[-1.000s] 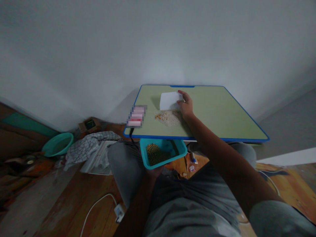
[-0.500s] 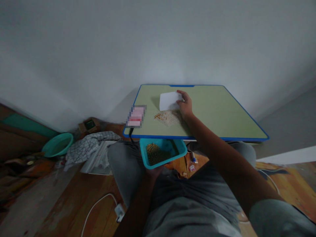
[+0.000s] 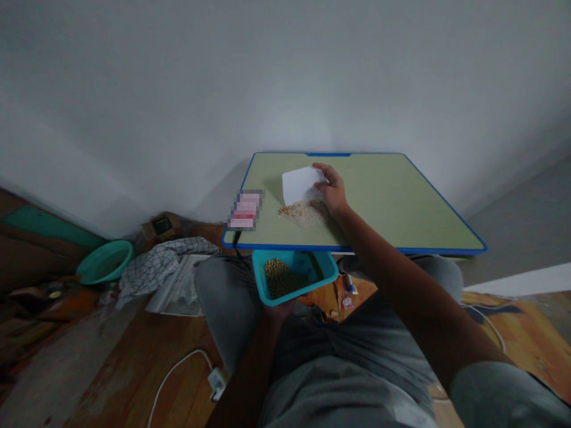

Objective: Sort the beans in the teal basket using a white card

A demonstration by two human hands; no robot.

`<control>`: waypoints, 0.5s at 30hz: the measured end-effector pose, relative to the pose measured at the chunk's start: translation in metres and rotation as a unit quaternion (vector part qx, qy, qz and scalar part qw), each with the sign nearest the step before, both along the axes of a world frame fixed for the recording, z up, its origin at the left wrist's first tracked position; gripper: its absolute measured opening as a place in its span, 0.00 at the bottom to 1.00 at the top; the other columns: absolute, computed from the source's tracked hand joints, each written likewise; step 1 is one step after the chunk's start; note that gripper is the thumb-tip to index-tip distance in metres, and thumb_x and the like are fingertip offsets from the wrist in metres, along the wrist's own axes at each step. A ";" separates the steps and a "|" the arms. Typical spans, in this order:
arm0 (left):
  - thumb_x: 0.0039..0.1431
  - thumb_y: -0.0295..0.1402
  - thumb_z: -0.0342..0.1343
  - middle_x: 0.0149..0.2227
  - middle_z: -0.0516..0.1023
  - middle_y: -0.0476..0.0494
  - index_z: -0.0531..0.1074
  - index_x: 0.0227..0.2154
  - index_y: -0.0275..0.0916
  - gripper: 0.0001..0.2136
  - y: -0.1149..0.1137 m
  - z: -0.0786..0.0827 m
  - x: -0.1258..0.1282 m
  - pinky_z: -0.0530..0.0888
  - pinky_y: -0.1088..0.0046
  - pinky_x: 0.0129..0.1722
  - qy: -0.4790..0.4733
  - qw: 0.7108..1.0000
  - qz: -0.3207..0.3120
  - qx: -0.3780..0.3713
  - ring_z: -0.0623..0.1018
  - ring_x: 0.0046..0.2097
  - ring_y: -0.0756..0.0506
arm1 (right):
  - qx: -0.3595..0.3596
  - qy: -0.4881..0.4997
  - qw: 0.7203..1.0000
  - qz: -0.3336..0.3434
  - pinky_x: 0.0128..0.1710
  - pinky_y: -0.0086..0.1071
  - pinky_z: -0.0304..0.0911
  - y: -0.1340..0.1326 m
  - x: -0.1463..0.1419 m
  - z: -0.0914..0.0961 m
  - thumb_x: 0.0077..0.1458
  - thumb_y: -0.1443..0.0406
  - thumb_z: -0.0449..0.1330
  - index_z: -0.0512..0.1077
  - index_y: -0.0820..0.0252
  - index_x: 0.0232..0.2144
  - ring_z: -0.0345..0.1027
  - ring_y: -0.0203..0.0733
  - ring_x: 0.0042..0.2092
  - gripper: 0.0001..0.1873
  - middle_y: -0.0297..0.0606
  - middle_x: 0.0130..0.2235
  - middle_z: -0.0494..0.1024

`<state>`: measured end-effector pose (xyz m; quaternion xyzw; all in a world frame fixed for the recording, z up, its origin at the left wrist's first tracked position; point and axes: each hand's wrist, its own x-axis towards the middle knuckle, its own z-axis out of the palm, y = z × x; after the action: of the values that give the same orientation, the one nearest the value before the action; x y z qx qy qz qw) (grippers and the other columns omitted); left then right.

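White card (image 3: 301, 185): judged light, thin and fairly stiff; likely to flex if pressed. Grip the right edge, as the right hand (image 3: 331, 178) does, thumb and fingers closed on it. Turquoise container (image 3: 255, 274): probably light, smooth plastic; its loose contents may shift if tilted. Support it from beneath; the left hand (image 3: 280, 310) does so, fingers hidden, closure not determinable.

Appearance: the card is plain, four-sided and tilted, above the left half of the counter (image 3: 401, 205), behind the pale grain pile (image 3: 307, 215) with yellow kernels. Contact with the pile is hard to confirm in this dim view. The container, rectangular, sits below the counter's front edge, holding round grains (image 3: 277, 278).
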<state>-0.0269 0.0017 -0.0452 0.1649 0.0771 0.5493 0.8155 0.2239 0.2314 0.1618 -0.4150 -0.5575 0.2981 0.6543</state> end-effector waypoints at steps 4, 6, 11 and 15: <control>0.79 0.49 0.52 0.61 0.89 0.35 0.88 0.60 0.46 0.23 0.000 -0.005 -0.002 0.87 0.43 0.55 0.013 1.000 0.001 -0.004 0.88 0.59 0.31 | 0.007 -0.016 1.000 0.010 0.67 0.62 0.74 -0.001 -0.001 0.001 0.46 0.58 0.69 0.80 0.47 0.54 0.74 0.62 0.64 0.29 0.40 0.60 0.85; 0.79 0.48 0.52 0.61 0.89 0.35 0.88 0.59 0.47 0.23 0.001 -0.007 -0.002 0.86 0.43 0.55 0.021 1.000 0.005 -0.009 0.88 0.58 0.31 | 0.011 -0.019 1.000 0.005 0.66 0.63 0.73 -0.001 0.000 0.002 0.48 0.56 0.69 0.80 0.47 0.53 0.74 0.63 0.64 0.28 0.41 0.60 0.84; 0.80 0.49 0.47 0.58 0.91 0.42 0.89 0.58 0.50 0.25 0.001 -0.006 -0.001 0.85 0.43 0.58 0.047 0.998 0.022 -0.031 0.88 0.58 0.32 | 0.039 -0.007 0.999 -0.008 0.67 0.60 0.73 -0.003 -0.001 0.003 0.52 0.47 0.72 0.77 0.46 0.56 0.72 0.62 0.67 0.31 0.42 0.64 0.81; 0.81 0.50 0.35 0.54 0.93 0.46 0.90 0.53 0.52 0.33 0.000 0.005 -0.001 0.82 0.37 0.60 0.154 0.983 0.037 -0.096 0.84 0.63 0.26 | 0.039 -0.021 0.999 0.000 0.73 0.61 0.69 -0.007 -0.006 0.005 0.53 0.44 0.73 0.77 0.43 0.57 0.71 0.61 0.69 0.31 0.39 0.66 0.81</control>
<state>-0.0275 0.0017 -0.0402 0.1655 0.2602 0.5370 0.7852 0.2177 0.2247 0.1666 -0.3949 -0.5822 0.2675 0.6584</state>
